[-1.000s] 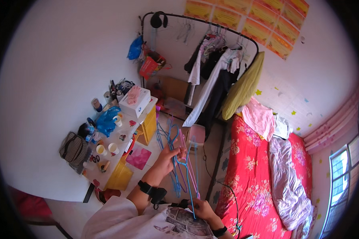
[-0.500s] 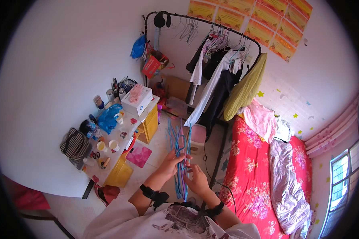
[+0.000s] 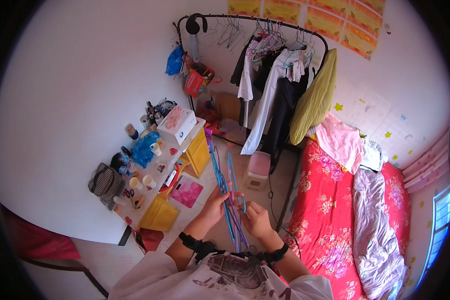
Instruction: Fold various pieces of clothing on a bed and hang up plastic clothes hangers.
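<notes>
Thin clothes hangers (image 3: 233, 222) in blue, purple and pink hang upright in a bundle in front of my body. My left hand (image 3: 215, 207) is wrapped round the middle of this bundle. On its right side, my right hand (image 3: 256, 220) is closed, with its fingertips pinching a light blue hanger (image 3: 243, 206) near its bend. That hanger stands slightly apart from the others. Both ends of the bundle reach past my hands, and the hangers overlap too much to tell apart one by one.
Ahead stands a black clothes rack (image 3: 265, 19) with shirts and trousers. A cluttered desk (image 3: 157, 175) is at left, a bed with a red floral cover (image 3: 320, 210) at right. A pink-topped stool (image 3: 259, 165) and a pink square sheet (image 3: 186, 191) are on the floor.
The hangers have spread apart at the top. My right hand, its fingers loosely spread before, has shifted slightly right and closed on one hanger. The view has turned a little.
</notes>
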`<state>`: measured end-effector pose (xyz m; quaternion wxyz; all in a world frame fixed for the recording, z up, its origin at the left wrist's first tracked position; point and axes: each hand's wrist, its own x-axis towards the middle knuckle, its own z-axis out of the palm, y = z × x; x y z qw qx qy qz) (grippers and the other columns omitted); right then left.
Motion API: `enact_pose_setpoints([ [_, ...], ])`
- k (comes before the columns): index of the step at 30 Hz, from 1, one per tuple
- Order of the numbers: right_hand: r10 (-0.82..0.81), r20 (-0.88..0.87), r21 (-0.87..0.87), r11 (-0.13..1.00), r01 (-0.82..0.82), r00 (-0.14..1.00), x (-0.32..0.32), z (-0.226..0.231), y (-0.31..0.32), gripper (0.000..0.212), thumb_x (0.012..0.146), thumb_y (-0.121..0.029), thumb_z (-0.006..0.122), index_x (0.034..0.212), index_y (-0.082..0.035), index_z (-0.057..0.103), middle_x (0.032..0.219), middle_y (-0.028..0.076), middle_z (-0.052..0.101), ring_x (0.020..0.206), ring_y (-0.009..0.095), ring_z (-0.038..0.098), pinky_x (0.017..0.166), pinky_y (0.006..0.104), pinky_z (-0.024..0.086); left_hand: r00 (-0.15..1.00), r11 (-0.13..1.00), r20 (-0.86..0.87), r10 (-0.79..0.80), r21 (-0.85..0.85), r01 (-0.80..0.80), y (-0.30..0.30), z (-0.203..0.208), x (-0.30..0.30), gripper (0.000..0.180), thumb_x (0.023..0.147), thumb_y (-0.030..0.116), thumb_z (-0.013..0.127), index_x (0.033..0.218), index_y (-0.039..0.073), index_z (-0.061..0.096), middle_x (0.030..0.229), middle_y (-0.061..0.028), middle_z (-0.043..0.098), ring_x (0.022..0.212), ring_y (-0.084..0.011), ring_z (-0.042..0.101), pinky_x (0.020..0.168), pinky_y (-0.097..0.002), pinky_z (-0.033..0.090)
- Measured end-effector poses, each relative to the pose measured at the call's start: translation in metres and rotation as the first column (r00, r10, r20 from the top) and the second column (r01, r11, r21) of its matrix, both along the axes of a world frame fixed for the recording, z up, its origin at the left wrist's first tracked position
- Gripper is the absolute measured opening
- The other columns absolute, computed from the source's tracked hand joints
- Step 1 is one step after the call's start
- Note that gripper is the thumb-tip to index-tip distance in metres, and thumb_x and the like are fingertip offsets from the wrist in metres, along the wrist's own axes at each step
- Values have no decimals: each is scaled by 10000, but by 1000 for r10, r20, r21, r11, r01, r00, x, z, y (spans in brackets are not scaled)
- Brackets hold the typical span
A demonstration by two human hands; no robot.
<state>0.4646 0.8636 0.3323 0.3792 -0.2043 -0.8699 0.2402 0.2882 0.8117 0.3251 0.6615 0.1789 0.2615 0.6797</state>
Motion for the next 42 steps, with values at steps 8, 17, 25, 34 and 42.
enact_pose_setpoints([
  [8, -1, 115, 88, 996, -9, 993, 4, 7, 16, 132, 778, -83, 632, 894, -50, 577, 865, 82, 586, 755, 292, 610, 606, 382, 519, 975, 999, -219, 44, -18, -49, 1, -2, 9, 294, 929, 50, 459, 1223, 67, 454, 1102, -233, 610, 916, -248, 619, 829, -344, 488],
  [17, -82, 277, 146, 988, 42, 958, -2, 12, 10, 112, 768, -100, 631, 854, -62, 571, 804, 60, 547, 724, 253, 602, 568, 378, 509, 960, 996, -264, -94, -36, 87, -4, 4, -2, 321, 953, 79, 434, 1272, 40, 430, 1143, -219, 604, 996, -242, 616, 894, -333, 473],
  [25, -112, 115, 77, 992, 104, 987, -16, 3, 6, 197, 747, -55, 615, 941, -48, 585, 964, 111, 549, 878, 312, 578, 723, 379, 499, 965, 993, -237, -112, 15, 119, -5, 14, 5, 326, 967, 75, 404, 1283, -6, 411, 1161, -208, 595, 1075, -259, 598, 977, -348, 440],
  [34, 78, -106, -301, 948, -107, 991, -29, -28, 8, 271, 793, -73, 612, 1058, -26, 571, 1083, 174, 536, 1022, 352, 506, 924, 407, 367, 968, 994, -237, -86, 41, 99, -3, 3, -2, 317, 964, 69, 414, 1271, -11, 423, 1145, -177, 598, 1070, -253, 597, 938, -352, 460],
  [42, -60, -165, -347, 938, -1, 985, -5, -42, 42, 107, 881, -110, 556, 826, -24, 588, 780, 109, 619, 761, 267, 595, 723, 355, 439, 926, 994, -377, 7, -98, -48, -6, 12, -33, 286, 954, 74, 424, 1231, 18, 466, 1007, -155, 609, 766, -181, 615, 704, -322, 503],
])
